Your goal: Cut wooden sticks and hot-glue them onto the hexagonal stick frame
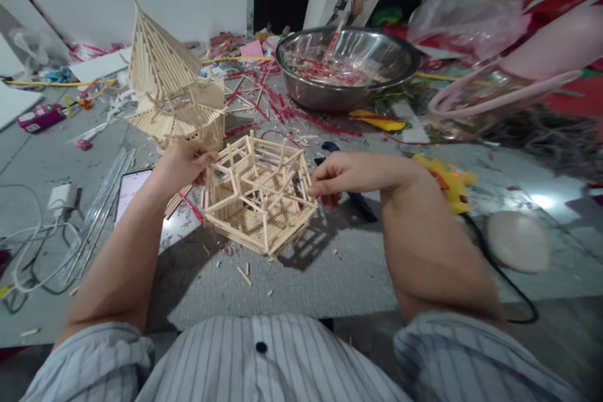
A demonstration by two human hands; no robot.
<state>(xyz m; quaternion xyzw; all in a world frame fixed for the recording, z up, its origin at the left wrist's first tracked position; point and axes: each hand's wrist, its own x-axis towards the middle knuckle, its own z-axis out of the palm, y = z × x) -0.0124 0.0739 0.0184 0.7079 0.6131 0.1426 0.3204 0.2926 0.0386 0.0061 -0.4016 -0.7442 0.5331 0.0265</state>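
Between my two hands is a hexagonal frame of thin wooden sticks (261,201), slightly tilted over the grey table. My left hand (186,166) pinches its upper left rim, and my right hand (336,177) grips its right side with fingers curled. Short posts stand up from the rim, and spokes meet near its middle. Just behind my left hand stands a stick-built pagoda (172,88) with a pointed roof over a wider lower roof. Close to my right hand, partly behind it, lies a dark blue-handled tool (358,201) whose kind I cannot make out.
A steel bowl (348,91) holds red and clear wrappers at the back. To the right are a yellow glue gun (450,182) with a black cord and a pale rounded object (518,242). A phone (132,191), white charger (63,198) and stick bits lie left.
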